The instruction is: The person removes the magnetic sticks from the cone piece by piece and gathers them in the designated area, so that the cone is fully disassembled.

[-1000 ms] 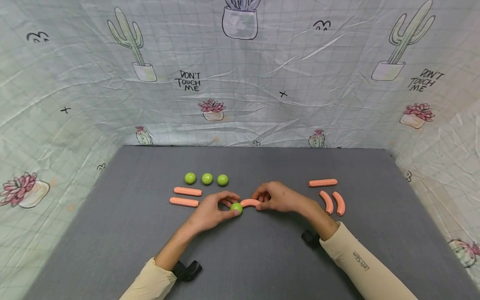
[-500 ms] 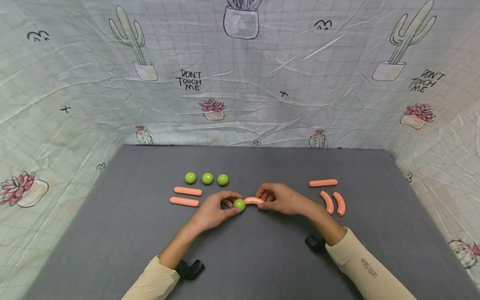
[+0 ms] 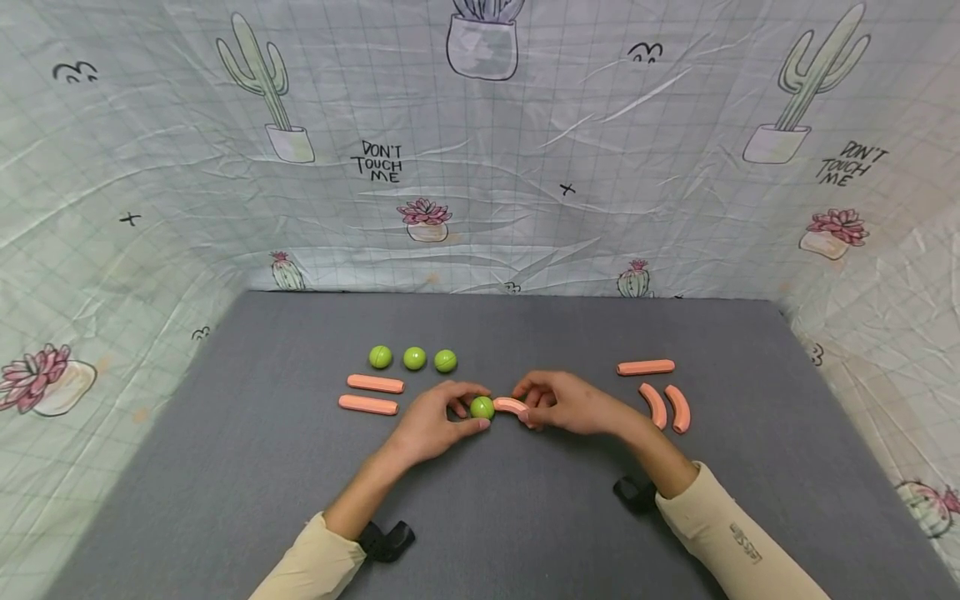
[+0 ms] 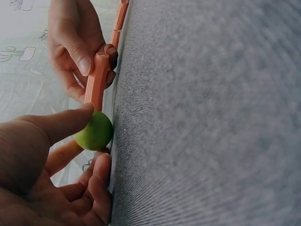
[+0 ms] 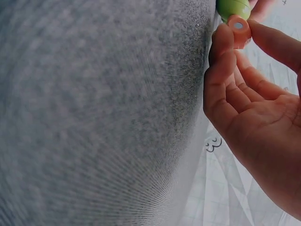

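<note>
Between the thumb and fingers of my left hand (image 3: 431, 425) is a green ball (image 3: 482, 407), low over the grey surface. A short curved orange rod (image 3: 509, 404) meets the ball on its right side. My right hand (image 3: 573, 404) pinches the rod's far end between thumb and fingers. In the left wrist view the rod (image 4: 96, 82) and the ball (image 4: 95, 132) touch, the left thumb lying against the ball. The right wrist view shows a round silvery face in the end of the rod (image 5: 241, 37); the ball (image 5: 233, 7) is partly cut off.
Three green balls (image 3: 415, 358) stand in a row behind my left hand. Two straight orange rods (image 3: 368, 405) lie left of it. At the right are another straight rod (image 3: 646, 367) and two curved rods (image 3: 678, 408). A printed sheet (image 3: 480, 167) surrounds the grey table (image 3: 495, 517).
Both hands have shifted slightly right with the ball and the curved rod, which stay together. The rod's right end now tips toward me.
</note>
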A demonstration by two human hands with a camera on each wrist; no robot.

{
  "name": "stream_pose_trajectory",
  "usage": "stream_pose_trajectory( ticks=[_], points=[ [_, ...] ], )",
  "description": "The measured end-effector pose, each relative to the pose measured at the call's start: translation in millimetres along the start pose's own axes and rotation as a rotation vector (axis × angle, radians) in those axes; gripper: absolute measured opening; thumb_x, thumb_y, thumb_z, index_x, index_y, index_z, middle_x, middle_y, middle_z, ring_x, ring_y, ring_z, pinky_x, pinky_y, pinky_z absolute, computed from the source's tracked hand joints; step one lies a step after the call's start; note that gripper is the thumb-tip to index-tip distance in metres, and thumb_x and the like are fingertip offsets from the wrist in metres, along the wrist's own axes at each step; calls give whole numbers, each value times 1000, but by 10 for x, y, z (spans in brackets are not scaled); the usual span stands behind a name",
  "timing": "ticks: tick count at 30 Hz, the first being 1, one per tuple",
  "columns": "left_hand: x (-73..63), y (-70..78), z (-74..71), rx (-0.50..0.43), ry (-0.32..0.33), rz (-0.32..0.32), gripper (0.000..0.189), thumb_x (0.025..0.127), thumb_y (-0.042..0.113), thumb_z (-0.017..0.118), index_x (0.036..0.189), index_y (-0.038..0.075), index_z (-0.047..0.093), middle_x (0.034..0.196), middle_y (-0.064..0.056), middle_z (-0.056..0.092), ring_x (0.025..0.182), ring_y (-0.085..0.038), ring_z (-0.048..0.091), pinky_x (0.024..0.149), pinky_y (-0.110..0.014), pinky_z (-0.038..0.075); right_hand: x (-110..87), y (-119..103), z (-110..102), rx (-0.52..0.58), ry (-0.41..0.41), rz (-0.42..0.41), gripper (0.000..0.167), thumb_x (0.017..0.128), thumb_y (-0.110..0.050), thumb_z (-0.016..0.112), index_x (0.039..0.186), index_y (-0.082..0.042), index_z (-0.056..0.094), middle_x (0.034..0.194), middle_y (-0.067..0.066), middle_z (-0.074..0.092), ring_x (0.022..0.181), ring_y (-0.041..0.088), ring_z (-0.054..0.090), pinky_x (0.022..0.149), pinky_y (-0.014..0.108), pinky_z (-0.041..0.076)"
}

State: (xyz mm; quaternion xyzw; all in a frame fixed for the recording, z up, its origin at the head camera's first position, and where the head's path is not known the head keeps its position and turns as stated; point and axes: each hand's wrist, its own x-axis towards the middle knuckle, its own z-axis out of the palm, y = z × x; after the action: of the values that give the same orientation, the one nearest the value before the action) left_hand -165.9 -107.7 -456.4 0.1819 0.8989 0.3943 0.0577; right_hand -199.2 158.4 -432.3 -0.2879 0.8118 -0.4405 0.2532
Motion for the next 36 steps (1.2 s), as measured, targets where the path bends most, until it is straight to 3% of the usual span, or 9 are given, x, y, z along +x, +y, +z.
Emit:
stream_pose_trajectory(
  ticks=[8,16,22,30,36],
  points=[
    [-12,-24,37,-12,12,9,33,91,24,82,123,20,75,109,0,73,85,-9,63,76,-25,50,-33,23,40,39,-16,9,35,103,-12,66,133,4,60,96,16,70,77,21,70,69,33,57],
    [6,-5,44,-8,6,-21,33,92,24,81,124,23,76,108,2,74,83,-6,62,74,-25,49,-38,33,44,34,-15,21,33,103,-9,65,133,4,60,94,16,68,76,21,70,68,34,59],
    [-1,-1,33,-40,17,-39,33,92,19,81,125,22,76,98,1,73,80,-7,61,72,-26,48,-88,62,16,59,-12,36,36,103,-8,64,137,3,58,93,15,69,75,21,69,69,35,59],
    [4,-20,19,-38,11,-53,33,93,20,79,126,24,75,95,1,72,82,-8,62,75,-28,48,-209,116,-72,30,-10,46,48,106,-9,58,153,-11,50,95,15,67,76,24,67,66,37,56],
    [3,-17,12,-23,-2,-52,34,93,22,79,127,25,74,102,1,72,87,-8,63,78,-30,49,-255,137,-113,10,-5,36,48,107,-8,55,154,-13,50,93,16,66,72,26,66,61,36,53]
  ],
)
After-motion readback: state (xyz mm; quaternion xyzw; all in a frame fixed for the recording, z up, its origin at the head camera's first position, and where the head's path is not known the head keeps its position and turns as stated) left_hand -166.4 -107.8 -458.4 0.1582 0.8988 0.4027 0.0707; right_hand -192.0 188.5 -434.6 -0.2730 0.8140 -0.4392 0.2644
